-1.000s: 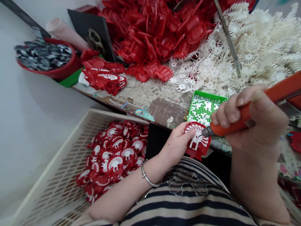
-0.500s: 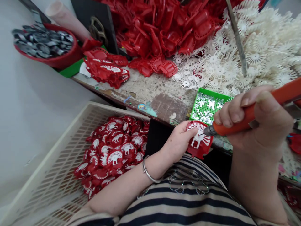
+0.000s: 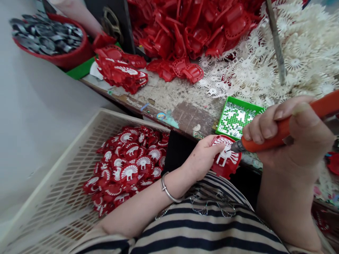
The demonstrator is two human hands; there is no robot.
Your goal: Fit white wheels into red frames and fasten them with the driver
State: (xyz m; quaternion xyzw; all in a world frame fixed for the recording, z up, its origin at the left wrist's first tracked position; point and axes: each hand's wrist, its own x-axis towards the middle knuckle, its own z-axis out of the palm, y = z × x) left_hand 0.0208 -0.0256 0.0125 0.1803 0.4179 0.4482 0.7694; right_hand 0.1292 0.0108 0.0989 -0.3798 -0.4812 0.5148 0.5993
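My left hand point(image 3: 201, 157) grips a red plastic badge point(image 3: 226, 156) with a white fan-and-animal inlay, held just in front of the workbench edge. My right hand point(image 3: 290, 131) is closed around an orange-handled tool point(image 3: 280, 131) whose dark tip touches the badge's white inlay. A silver bangle point(image 3: 166, 189) sits on my left wrist. Directly behind the badge lies a small green tray point(image 3: 233, 120) of tiny white pieces.
A cream slatted crate point(image 3: 63, 183) at lower left holds several finished red badges point(image 3: 127, 168). On the worn workbench point(image 3: 172, 102) lie a heap of red shells point(image 3: 190, 31), a pile of white fan pieces point(image 3: 291, 53), a red bowl of metal discs point(image 3: 47, 38) and a metal rod point(image 3: 275, 38).
The view has shifted slightly, so bench and crate sit a little higher and rightward. Both hands stay together with the tool tip on the badge.
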